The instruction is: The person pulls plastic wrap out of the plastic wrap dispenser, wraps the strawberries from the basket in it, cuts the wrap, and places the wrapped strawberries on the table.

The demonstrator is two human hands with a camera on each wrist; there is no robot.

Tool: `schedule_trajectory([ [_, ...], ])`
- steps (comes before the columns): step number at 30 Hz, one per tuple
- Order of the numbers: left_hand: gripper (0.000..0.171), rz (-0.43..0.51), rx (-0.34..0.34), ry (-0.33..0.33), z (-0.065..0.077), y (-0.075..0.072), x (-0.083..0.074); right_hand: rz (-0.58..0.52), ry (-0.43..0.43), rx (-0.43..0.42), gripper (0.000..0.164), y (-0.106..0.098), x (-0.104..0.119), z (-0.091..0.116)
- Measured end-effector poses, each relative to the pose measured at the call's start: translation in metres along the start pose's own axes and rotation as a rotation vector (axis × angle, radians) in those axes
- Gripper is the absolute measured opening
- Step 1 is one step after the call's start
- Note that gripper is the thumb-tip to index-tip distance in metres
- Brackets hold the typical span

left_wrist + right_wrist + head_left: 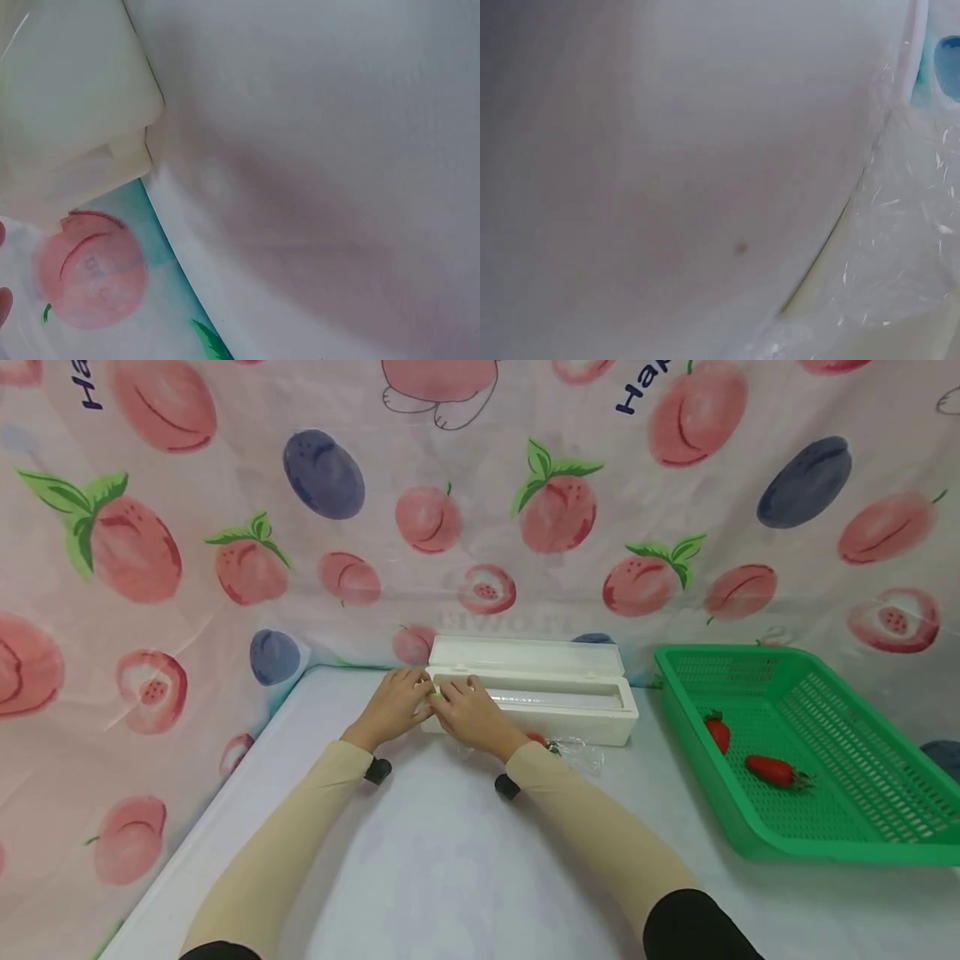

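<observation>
A long white box, seemingly a cling film dispenser (540, 722), stands at the back of the table with its lid (525, 656) raised. A pale roll (555, 698) lies inside. At the box's left end are my left hand (397, 702) and my right hand (472, 714), fingers bent and close together. A small yellow-green spot shows between them; what the fingertips pinch is hidden. Clear plastic film (581, 753) spreads before the box under my right wrist, and in the right wrist view crinkled film (900, 225) crosses the box. Beside it lies a partly covered red fruit (537, 739).
On the right a green plastic basket (742, 827) holds two red fruits, one long one (772, 770) and one by the wall (717, 732). A fruit-printed cloth (487, 527) hangs behind the white table (435, 860).
</observation>
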State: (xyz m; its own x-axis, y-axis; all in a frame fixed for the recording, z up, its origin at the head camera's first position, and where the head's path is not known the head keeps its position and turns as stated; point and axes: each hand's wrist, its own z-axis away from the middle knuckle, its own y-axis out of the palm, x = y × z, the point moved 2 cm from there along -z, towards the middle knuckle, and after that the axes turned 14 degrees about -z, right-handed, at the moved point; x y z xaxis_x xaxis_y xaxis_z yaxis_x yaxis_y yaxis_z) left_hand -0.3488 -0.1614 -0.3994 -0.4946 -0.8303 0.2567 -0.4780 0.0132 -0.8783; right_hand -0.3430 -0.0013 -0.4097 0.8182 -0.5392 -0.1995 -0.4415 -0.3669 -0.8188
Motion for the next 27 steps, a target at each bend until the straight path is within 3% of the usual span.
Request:
schedule_trajectory([
  [4,0.031,-0.029,-0.01,0.0,-0.002,0.001,0.0,0.028,0.007,-0.049,0.022,0.0,-0.002,-0.001],
  [8,0.029,-0.001,-0.027,-0.009,-0.002,0.002,-0.001,0.022,0.057,-0.102,0.013,0.004,-0.006,0.0],
  [15,0.025,0.046,-0.016,-0.049,0.001,0.002,0.002,-0.111,0.283,-0.134,0.011,-0.004,-0.013,0.002],
  [21,0.026,0.069,-0.026,-0.048,0.0,0.004,-0.001,-0.241,0.526,-0.123,0.007,-0.01,-0.017,0.006],
  [27,0.026,0.096,-0.029,-0.068,0.003,0.005,-0.004,-0.348,0.614,-0.135,0.004,-0.013,-0.027,0.025],
])
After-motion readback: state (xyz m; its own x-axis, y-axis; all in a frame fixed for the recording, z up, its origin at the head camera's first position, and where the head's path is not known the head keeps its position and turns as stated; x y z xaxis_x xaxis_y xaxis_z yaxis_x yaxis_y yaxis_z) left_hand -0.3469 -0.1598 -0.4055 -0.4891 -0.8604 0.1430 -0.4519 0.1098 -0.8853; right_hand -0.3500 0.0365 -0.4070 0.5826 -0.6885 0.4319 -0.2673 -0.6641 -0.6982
